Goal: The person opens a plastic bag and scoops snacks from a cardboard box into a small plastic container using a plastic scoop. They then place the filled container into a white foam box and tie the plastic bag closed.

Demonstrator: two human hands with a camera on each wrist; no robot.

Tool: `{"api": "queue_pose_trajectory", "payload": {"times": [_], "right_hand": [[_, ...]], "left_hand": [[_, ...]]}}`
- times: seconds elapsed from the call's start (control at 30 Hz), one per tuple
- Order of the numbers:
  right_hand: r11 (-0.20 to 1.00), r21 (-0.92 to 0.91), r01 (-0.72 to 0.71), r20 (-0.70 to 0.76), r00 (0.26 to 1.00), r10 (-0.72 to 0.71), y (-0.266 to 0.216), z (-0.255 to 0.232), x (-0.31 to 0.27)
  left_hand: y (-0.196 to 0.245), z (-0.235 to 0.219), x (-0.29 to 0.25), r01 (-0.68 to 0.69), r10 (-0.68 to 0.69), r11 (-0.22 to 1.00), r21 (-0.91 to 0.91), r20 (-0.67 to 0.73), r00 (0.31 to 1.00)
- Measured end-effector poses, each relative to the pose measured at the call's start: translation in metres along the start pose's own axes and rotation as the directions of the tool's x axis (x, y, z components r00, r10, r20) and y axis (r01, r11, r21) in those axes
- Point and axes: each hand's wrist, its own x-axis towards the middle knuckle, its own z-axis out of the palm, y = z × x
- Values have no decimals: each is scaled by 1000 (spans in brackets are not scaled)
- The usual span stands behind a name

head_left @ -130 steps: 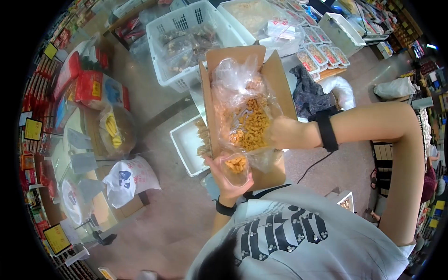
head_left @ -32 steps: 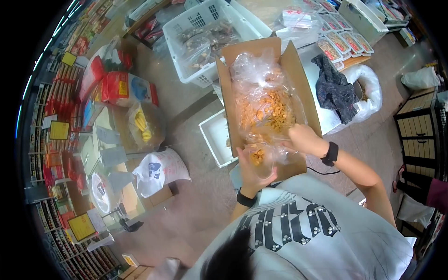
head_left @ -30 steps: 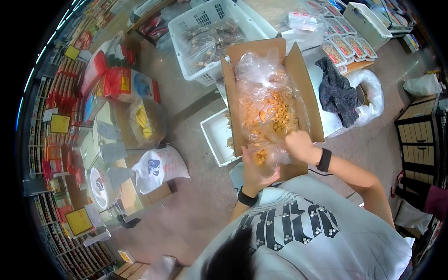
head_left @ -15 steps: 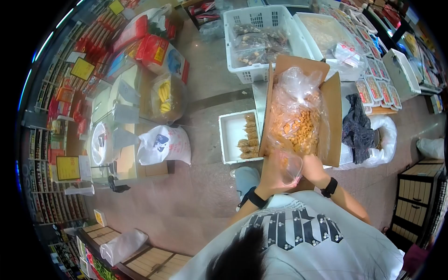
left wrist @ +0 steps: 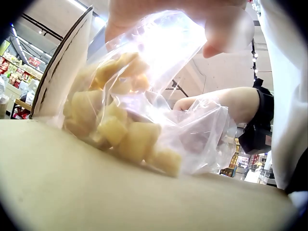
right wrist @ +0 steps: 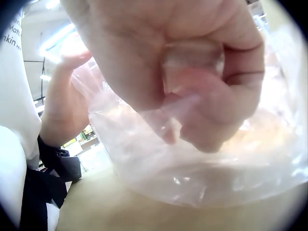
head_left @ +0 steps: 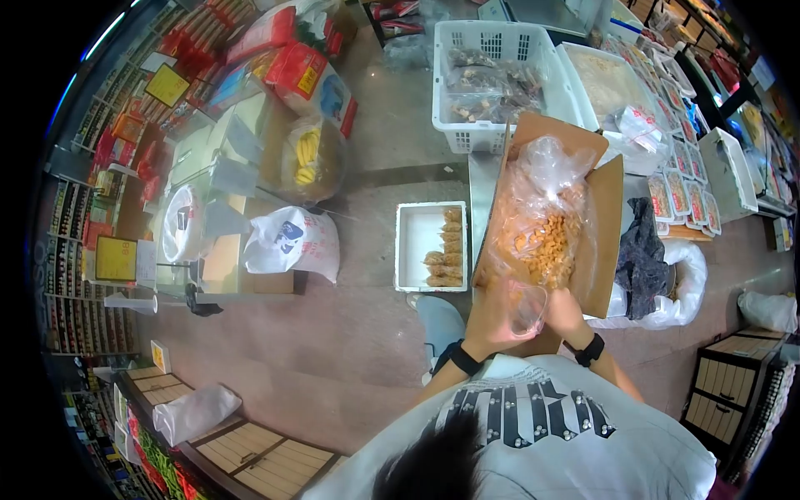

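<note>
In the head view my left hand (head_left: 492,318) holds up a small clear plastic bag (head_left: 528,307) at the near end of an open cardboard box (head_left: 602,242). Chunky golden snack pieces (left wrist: 120,118) lie inside the small bag in the left wrist view. Close beside it, my right hand (head_left: 565,313) is curled; the right wrist view shows its thumb and fingers round a clear plastic piece (right wrist: 192,57), whose kind I cannot tell. A large clear bag (head_left: 550,162) of orange-golden snack pieces (head_left: 546,246) fills the box.
A white foam tray (head_left: 402,250) with several small filled bags stands left of the box. Behind are a white basket (head_left: 475,137) and packed trays (head_left: 677,196). A dark cloth or bag (head_left: 640,258) lies at right. A white sack (head_left: 292,242) stands further left.
My right hand has come back from the snack pieces in the large bag to beside my left hand. The small bag stays in my left hand. The head view has turned, bringing the foam tray into fuller view.
</note>
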Motion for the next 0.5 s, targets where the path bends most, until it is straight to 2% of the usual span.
{"api": "queue_pose_trajectory", "payload": {"times": [0.03, 0.1, 0.2, 0.23, 0.27, 0.3, 0.37, 0.4, 0.43, 0.5], "right_hand": [[993, 113, -15, 22, 1000, 13, -5, -11, 1], [940, 339, -50, 67, 997, 29, -20, -39, 0], [902, 427, -56, 49, 998, 38, -12, -35, -2], [980, 193, -40, 18, 999, 37, -8, -21, -3], [998, -52, -37, -6, 999, 37, -9, -5, -4], [996, -85, -8, 22, 1000, 10, -7, 3, -4], [986, 166, -9, -38, 999, 15, -4, 0, -4], [958, 288, 2, -70, 997, 19, -4, -2, -2], [889, 449, -86, 25, 996, 84, -14, -25, -2], [810, 518, -275, 193, 960, 203, -3, -26, -5]], "left_hand": [[0, 0, 3, 29, -28, 999, -15, 31, 999], [-11, 11, 0, -32, 28, 990, -138, -28, 999], [-13, 11, 0, -130, 119, 981, -141, -81, 990], [-10, 9, 0, -140, 131, 984, -109, -84, 988], [-8, 6, -1, -150, 143, 986, -77, -86, 986], [-5, 3, -1, -142, 138, 989, -39, -78, 987], [0, -1, 0, -130, 131, 991, 15, -71, 989], [-1, 0, 0, -126, 124, 992, -27, -70, 990], [-3, 1, 0, -122, 117, 990, -67, -68, 991], [-4, 1, 1, -108, 101, 986, -123, -60, 993]]}}
